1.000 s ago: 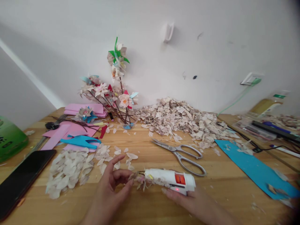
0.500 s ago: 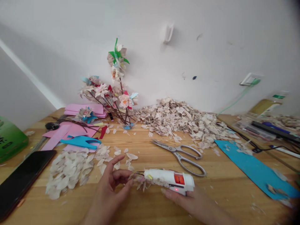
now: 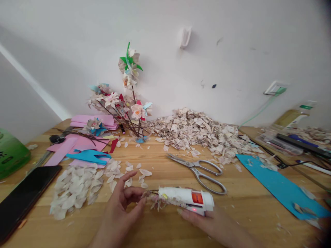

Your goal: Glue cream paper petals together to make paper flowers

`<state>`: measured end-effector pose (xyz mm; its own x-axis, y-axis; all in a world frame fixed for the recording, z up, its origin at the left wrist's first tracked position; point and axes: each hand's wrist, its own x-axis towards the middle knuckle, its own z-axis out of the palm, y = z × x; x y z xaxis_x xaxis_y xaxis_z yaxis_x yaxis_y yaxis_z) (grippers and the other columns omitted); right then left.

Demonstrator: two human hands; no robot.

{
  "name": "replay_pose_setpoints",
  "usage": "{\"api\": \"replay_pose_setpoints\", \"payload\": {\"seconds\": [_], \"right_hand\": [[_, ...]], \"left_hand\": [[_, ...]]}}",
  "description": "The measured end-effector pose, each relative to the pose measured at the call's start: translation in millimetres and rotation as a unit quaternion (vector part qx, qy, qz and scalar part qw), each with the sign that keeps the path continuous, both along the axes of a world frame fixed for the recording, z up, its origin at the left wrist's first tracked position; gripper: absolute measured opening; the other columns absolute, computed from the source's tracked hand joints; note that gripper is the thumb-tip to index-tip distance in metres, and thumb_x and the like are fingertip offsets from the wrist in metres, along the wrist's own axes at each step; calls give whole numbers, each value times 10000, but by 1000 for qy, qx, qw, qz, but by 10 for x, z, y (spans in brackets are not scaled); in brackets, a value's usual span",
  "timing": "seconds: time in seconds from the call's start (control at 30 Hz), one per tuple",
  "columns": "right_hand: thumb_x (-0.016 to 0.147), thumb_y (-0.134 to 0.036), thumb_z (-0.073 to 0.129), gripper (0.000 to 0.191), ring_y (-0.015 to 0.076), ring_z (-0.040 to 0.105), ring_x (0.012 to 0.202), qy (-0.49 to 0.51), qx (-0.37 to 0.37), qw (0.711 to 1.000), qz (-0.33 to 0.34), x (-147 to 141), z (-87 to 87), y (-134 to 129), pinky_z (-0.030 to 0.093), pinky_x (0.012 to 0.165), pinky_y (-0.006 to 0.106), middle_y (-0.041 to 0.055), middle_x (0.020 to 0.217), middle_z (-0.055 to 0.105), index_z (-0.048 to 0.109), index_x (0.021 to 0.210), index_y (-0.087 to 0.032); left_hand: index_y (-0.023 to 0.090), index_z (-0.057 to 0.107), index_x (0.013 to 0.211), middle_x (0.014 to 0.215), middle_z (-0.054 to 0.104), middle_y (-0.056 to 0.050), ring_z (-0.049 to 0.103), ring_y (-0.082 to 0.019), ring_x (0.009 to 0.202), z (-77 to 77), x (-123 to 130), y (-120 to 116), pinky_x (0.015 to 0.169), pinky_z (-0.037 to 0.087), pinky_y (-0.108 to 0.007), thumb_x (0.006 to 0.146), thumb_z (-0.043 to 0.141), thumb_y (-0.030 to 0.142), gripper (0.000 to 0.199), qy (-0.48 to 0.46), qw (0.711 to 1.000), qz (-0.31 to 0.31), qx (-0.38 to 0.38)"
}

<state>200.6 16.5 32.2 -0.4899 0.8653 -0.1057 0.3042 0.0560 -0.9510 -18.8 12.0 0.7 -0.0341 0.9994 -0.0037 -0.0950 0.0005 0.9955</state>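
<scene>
We've got bare wooden tabletop [image 3: 160, 172] between our hands and the silver metal scissors [image 3: 196, 168], with the pale petal heap [image 3: 193, 127] up against the white wall [image 3: 165, 62]. Our left hand [image 3: 126, 206] pinches a small dried-petal flower [image 3: 155, 199] at the nozzle end; our right hand [image 3: 207, 220] is closed around the white cylindrical glue gun [image 3: 178, 197].

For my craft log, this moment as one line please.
left hand: at small flower | right hand: on white tool | scissors: on table
</scene>
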Motion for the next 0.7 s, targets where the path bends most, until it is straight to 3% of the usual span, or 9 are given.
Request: {"api": "replay_pose_setpoints", "payload": {"seconds": [0.2, 0.33, 0.5, 0.7], "right_hand": [[805, -353, 563, 322, 252, 639, 959, -21, 18, 1000, -8, 31, -6, 15, 520, 857, 367, 34, 1003, 711, 636, 1091, -223], [802, -359, 571, 319, 250, 638, 969, -33, 55, 997, -34, 49, -106, 93, 510, 867, 373, 34, 1047, 702, 641, 1079, -215], [807, -402, 553, 333, 287, 620, 982, -109, 139, 974, -139, 126, -323, 274, 466, 894, 456, 70, 1013, 704, 644, 1048, -191], [716, -489, 603, 335, 305, 638, 793, -210, 174, 930, -248, 205, -515, 409, 506, 732, 479, 75, 841, 682, 629, 871, -194]], "left_hand": [[244, 386, 1155, 618, 689, 52, 643, -150, 628, 19, 18, -8, 642, 471, -251, 668, 695, 281, 578, -21, 999, 23, 9], [232, 400, 1161, 603, 679, 46, 605, -133, 589, 27, 42, -23, 623, 452, -244, 652, 701, 306, 595, -36, 998, 41, 22], [223, 433, 1146, 602, 681, 36, 598, -130, 587, 36, 22, 2, 601, 446, -238, 608, 733, 333, 627, -41, 998, 48, -7], [213, 494, 1069, 624, 724, 6, 645, -160, 627, 67, -11, 47, 620, 487, -266, 562, 768, 360, 595, -83, 994, 41, -51]]}}
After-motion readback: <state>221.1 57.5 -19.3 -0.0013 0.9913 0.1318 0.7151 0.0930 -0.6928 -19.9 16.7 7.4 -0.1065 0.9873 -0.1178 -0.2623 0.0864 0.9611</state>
